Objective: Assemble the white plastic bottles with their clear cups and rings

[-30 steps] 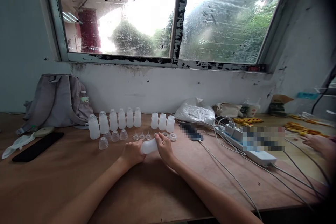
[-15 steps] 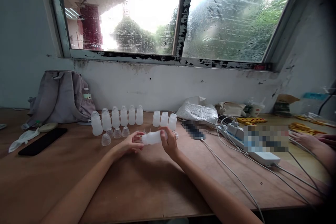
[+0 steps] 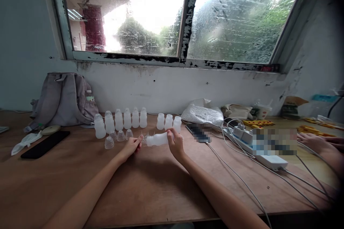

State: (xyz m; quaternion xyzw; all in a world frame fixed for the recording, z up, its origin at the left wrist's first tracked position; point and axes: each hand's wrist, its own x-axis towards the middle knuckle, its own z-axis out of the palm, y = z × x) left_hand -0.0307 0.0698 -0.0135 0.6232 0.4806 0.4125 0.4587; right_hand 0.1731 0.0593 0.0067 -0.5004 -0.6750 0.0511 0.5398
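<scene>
One frosted bottle (image 3: 158,139), tipped on its side above the desk (image 3: 150,193)

The right hand (image 3: 176,143) is wrapped around the bottle's base end, thumb on top, with the neck pointing left. At that neck, the left hand (image 3: 131,147) has its thumb and fingertips pinched together on a clear tip (image 3: 144,139) (small and blurred, so its exact shape is hard to tell).

Behind the hands, toward the wall, six bottles with clear tops (image 3: 127,119) stand upright in a row to the left, and three uncapped bottles (image 3: 168,121) stand to the right. In front of the six sit a few clear domed caps (image 3: 120,135). A phone (image 3: 199,134) with a cable lies right of the right hand, near a white power strip (image 3: 270,162). At far right, a co-worker's hand (image 3: 309,143) rests by yellow pieces (image 3: 309,129); a grey backpack (image 3: 64,100) stands at left.
</scene>
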